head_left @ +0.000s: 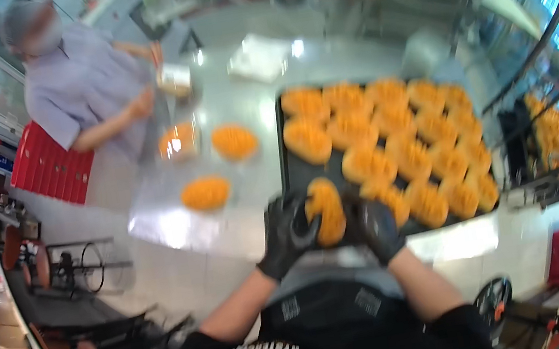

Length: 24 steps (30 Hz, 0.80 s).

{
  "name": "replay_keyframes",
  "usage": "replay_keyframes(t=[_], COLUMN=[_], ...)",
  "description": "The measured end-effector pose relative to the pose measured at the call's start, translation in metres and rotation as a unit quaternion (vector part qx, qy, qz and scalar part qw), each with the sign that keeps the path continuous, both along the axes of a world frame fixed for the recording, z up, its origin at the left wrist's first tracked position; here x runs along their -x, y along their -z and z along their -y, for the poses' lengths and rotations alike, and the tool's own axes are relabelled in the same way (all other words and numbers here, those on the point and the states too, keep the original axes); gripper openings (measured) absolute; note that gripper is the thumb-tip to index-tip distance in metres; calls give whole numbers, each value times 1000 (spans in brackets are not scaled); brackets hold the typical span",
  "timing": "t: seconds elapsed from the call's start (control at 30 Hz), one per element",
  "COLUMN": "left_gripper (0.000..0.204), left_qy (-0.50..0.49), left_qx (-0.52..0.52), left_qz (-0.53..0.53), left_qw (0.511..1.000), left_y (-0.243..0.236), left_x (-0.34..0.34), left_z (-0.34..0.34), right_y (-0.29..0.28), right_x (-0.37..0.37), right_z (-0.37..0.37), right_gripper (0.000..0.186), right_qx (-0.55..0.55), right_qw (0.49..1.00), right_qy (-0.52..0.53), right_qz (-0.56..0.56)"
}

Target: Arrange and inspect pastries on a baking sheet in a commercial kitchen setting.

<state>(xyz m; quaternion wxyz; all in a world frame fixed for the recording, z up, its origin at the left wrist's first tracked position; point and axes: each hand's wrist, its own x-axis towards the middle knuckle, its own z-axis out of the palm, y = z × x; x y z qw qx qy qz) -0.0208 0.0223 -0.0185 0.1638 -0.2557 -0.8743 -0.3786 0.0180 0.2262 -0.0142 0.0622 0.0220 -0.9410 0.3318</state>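
Bun, head view [327,212]: orange-topped, btwn both hands at tray's near L corner
L hand [291,231]: blk glove, fingers part-curled, gripping bun's L side
R hand [373,224]: blk glove, fingers bent nr bun's R side; grip too dark to tell
Tray [302,172]: dark, w/ rows of sim. buns [408,154]
Table [244,111]: 3 more [235,142], co-worker [87,88] alongside

Pretty sure this is a bakery, like a proper commercial kitchen. There's a big black baking tray [305,172] packed with rows of orange-topped buns [307,141] on a shiny grey table [265,177], plus a rack [544,180] over on the right holding more orange baked goods [553,131]. The person [83,88] at far left wears a hair cover [24,19] and face mask [46,40], with ridged red crates [53,164] just beside them.
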Motion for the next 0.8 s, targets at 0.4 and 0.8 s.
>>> replay_keyframes(t=[0.4, 0.8], left_gripper=[54, 52], left_qy=[272, 258], left_qx=[-41, -118], left_qz=[-52, -6], left_qw=[960, 959], left_y=[-78, -43], left_x=[-13, -6], left_z=[-65, -43], right_y=[-37, -110], right_x=[-5, -10], right_z=[-33, -5], right_gripper=[26, 20], right_qx=[-10, 68], right_qw=[943, 928], right_qy=[-313, -365], right_qz=[-117, -25])
